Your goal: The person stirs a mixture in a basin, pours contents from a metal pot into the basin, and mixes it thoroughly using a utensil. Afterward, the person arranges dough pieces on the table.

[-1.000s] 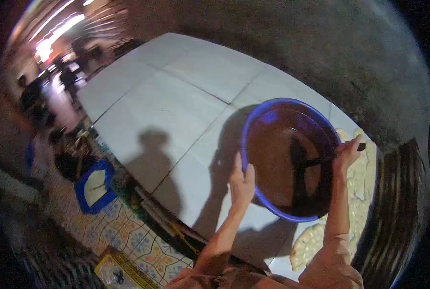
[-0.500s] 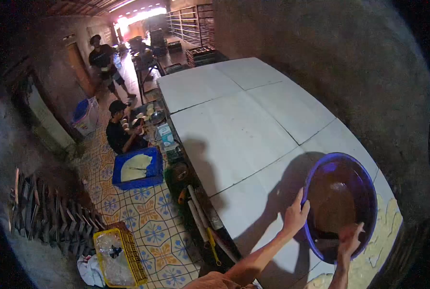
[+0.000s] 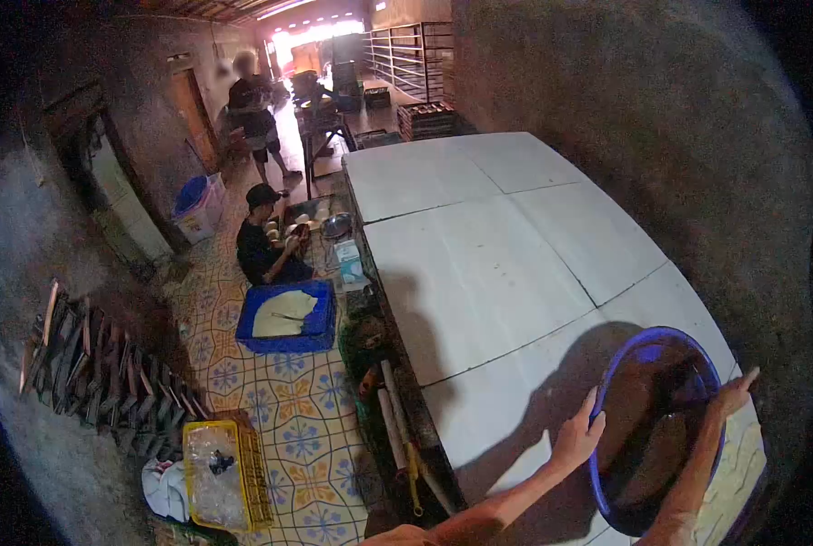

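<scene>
A blue-purple basin point(image 3: 647, 353) with brownish liquid-looking contents stands tilted on the white tiled table. My left hand point(image 3: 577, 437) is closed around its left rim, thumb on the inner side. Across the basin, my right hand point(image 3: 734, 393) is at the right rim with its fingers stretched outward, holding nothing I can see. Whether it touches the rim I cannot tell. Pale, wet, dough-like material point(image 3: 745, 464) lies smeared on the table beside the basin, partly hidden by my right forearm.
The white tiled table point(image 3: 479, 273) runs away ahead, against a wall on its right. On the left are wooden rods point(image 3: 393, 428), a blue tub of pale dough point(image 3: 283, 346), a yellow crate point(image 3: 259, 496) and a seated person point(image 3: 265, 241). Another person point(image 3: 253, 114) stands farther back.
My right hand has come out of the basin's inside to its right rim. My left hand stays on the left rim. The view has shifted, and the standing person has turned.
</scene>
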`<action>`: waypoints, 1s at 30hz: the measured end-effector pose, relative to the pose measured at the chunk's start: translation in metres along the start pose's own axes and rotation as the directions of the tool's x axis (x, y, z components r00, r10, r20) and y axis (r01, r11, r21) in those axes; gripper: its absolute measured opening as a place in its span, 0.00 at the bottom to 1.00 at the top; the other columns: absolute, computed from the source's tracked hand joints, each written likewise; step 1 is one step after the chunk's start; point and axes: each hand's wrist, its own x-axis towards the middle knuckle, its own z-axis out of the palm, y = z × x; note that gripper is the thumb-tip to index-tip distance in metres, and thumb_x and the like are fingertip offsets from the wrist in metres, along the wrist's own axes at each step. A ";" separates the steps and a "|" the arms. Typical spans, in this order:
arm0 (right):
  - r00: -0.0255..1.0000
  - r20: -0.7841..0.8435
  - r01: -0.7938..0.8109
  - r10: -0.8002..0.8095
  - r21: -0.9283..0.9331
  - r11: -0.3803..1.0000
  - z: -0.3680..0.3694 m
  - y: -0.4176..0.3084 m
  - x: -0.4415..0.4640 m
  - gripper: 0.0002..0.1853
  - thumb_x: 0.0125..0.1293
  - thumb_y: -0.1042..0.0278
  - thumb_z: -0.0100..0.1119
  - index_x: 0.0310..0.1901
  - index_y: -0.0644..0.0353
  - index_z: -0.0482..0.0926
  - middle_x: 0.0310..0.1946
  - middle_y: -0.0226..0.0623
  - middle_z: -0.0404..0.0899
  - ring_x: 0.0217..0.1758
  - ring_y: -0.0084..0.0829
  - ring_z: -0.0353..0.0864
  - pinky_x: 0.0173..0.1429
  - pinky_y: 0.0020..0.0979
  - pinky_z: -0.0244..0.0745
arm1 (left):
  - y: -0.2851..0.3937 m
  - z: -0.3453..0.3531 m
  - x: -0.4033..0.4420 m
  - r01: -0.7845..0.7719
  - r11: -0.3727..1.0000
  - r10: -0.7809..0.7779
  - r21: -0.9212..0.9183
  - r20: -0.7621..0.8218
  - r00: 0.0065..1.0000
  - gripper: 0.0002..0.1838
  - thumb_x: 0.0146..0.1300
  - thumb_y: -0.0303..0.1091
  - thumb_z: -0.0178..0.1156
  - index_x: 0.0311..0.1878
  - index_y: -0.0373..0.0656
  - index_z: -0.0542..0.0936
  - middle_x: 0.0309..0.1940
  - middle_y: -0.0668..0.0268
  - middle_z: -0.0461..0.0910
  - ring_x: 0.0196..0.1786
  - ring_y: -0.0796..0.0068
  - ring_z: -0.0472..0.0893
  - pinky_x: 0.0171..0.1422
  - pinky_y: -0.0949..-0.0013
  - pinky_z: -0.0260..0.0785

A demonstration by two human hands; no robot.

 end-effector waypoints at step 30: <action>0.962 0.233 0.069 -0.140 0.289 0.955 0.041 -0.121 -0.055 0.16 0.56 0.69 0.54 0.47 0.60 0.78 0.24 0.46 0.77 0.23 0.41 0.76 0.29 0.41 0.70 | 0.015 -0.004 0.008 -0.078 0.996 0.081 -0.048 0.049 0.996 0.25 0.67 0.30 0.48 0.65 0.30 0.60 0.57 0.52 0.72 0.54 0.71 0.73 0.60 0.70 0.64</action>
